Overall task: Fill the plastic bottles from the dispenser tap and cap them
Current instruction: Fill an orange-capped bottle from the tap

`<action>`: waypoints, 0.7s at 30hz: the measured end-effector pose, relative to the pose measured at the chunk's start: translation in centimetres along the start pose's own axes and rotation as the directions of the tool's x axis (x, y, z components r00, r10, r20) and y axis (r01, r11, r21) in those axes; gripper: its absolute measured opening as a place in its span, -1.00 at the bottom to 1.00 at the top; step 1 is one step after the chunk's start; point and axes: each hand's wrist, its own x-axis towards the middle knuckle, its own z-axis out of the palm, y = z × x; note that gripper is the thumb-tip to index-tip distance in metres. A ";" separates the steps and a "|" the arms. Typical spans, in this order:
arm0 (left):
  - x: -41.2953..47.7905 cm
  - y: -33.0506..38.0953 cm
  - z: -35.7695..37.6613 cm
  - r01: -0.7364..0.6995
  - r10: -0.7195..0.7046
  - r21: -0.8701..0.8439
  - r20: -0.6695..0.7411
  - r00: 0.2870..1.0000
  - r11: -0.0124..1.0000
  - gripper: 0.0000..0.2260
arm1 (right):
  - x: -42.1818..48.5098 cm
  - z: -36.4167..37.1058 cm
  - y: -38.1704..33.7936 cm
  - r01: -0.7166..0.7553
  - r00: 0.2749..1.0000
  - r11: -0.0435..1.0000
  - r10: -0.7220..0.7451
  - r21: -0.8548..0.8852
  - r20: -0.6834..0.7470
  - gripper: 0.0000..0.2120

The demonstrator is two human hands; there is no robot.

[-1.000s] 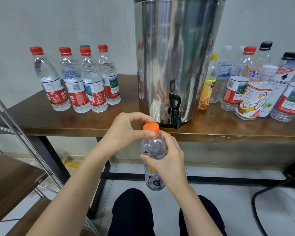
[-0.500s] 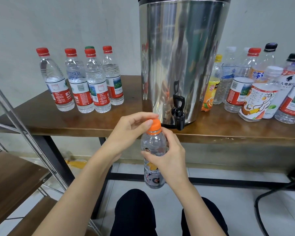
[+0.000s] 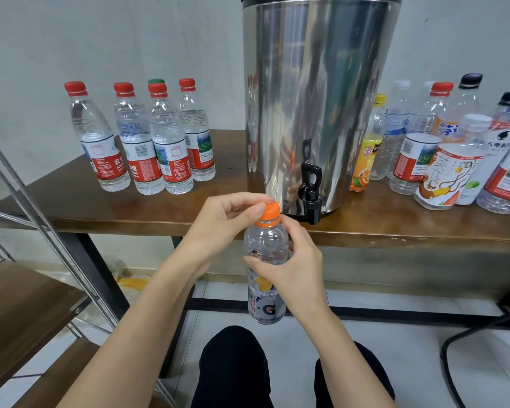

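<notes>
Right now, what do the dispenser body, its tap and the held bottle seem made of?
Dispenser body: polished metal, probably stainless steel, given its mirror-like reflections. Tap: matte black, likely plastic. Held bottle: clear, glossy plastic, see-through above its printed label. Orange cap: opaque, apparently plastic.

Even, fairly bright indoor light falls from above, with soft shadows. The steel dispenser [image 3: 318,98] at 12 o'clock shows streaky glare and reflections. Wide-angle distortion bows the metal rack [image 3: 42,201] at 9 o'clock. The edges look slightly soft.
</notes>
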 end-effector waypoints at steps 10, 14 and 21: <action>0.6 0.4 -0.4 -0.017 0.014 -0.037 -0.076 0.997 0.999 -0.75 | 0.9 0.4 -0.8 0.026 0.999 1.000 -0.026 0.000 0.036 -0.27; 0.7 0.4 -1.6 0.011 -0.013 0.042 0.036 0.999 0.999 -0.68 | 1.2 0.4 -1.0 0.017 0.998 0.999 -0.019 0.027 0.066 -0.28; 0.1 0.8 -1.9 0.052 -0.051 -0.101 0.021 0.998 0.994 -0.69 | 1.4 0.8 -1.4 0.009 0.997 0.998 -0.014 0.064 0.080 -0.30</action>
